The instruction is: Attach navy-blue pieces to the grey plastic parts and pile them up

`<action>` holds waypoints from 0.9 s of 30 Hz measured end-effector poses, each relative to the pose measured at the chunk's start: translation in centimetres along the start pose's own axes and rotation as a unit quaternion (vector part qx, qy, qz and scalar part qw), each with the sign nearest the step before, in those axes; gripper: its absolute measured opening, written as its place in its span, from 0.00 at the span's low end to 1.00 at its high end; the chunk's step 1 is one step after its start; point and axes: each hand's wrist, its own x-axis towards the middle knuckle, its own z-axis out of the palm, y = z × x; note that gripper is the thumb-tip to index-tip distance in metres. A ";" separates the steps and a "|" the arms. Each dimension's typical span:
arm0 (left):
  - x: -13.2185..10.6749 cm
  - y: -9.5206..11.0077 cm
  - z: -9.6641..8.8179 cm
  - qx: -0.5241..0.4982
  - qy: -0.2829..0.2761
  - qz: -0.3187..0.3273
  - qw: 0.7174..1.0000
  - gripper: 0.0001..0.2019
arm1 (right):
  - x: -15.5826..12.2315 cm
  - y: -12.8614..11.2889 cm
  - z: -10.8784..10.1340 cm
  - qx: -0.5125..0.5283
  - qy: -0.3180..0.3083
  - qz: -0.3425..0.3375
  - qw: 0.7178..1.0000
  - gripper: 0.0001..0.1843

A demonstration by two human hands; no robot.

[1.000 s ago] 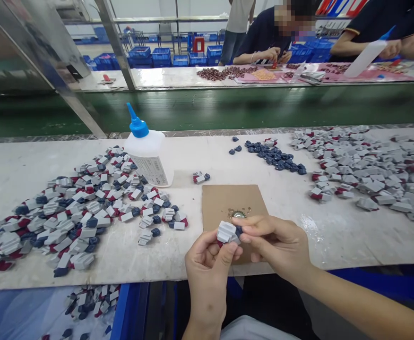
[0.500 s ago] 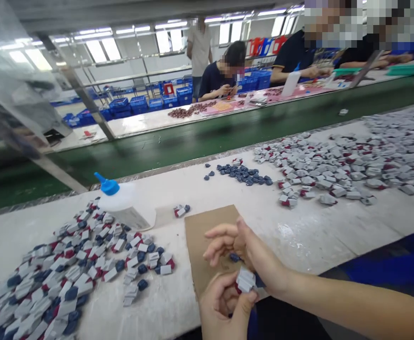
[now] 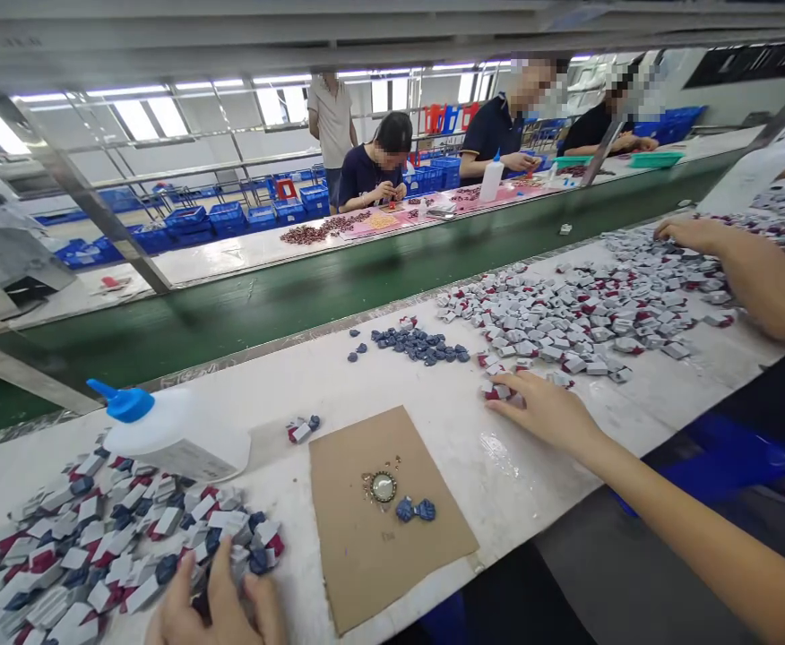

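Note:
At the lower left, my left hand (image 3: pixel 221 600) rests over a pile of small grey, dark red and blue pieces (image 3: pixel 107 546), fingers apart, gripping nothing that I can see. My right hand (image 3: pixel 550 408) reaches to the near edge of the grey-and-red pile (image 3: pixel 567 313), thumb and forefinger on either side of a small grey-and-red piece (image 3: pixel 496 391). Between the hands lies a cardboard sheet (image 3: pixel 366 573). On it are two small blue pieces (image 3: pixel 415 510) side by side, and a round clear disc with a beaded dark rim (image 3: pixel 383 486), with tiny bits around it.
A white bottle with a blue nozzle (image 3: pixel 177 439) stands behind the left pile. Loose blue pieces (image 3: pixel 423 345) lie beyond the cardboard. Another person's hand (image 3: pixel 694 235) reaches into the right pile. A green belt (image 3: pixel 298 291) separates this table from co-workers opposite.
My hands have parted. The left moved to the left pile and no longer holds the grey-and-red piece; the right moved out to the right pile. The cardboard is now uncovered, and the view has shifted.

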 end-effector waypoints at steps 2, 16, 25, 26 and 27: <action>0.5 0.9 -0.1 0.045 0.011 -0.013 0.999 0.35 | -0.2 -0.2 0.5 0.009 -0.030 0.009 0.999 0.17; -0.2 13.0 -2.2 -0.521 -0.315 -0.364 0.705 0.17 | -4.2 -13.5 -1.7 0.283 0.009 -0.327 0.902 0.19; 0.3 9.6 -3.1 -0.615 -0.264 -0.482 0.565 0.16 | 4.9 -7.3 1.3 0.057 -0.044 -0.054 0.996 0.22; 0.3 9.4 -3.3 -0.630 -0.262 -0.500 0.533 0.17 | 5.9 -6.5 1.9 0.031 -0.077 -0.044 0.996 0.22; 0.3 9.2 -3.4 -0.646 -0.259 -0.518 0.497 0.16 | 6.8 -5.9 2.5 0.012 -0.110 -0.044 0.993 0.23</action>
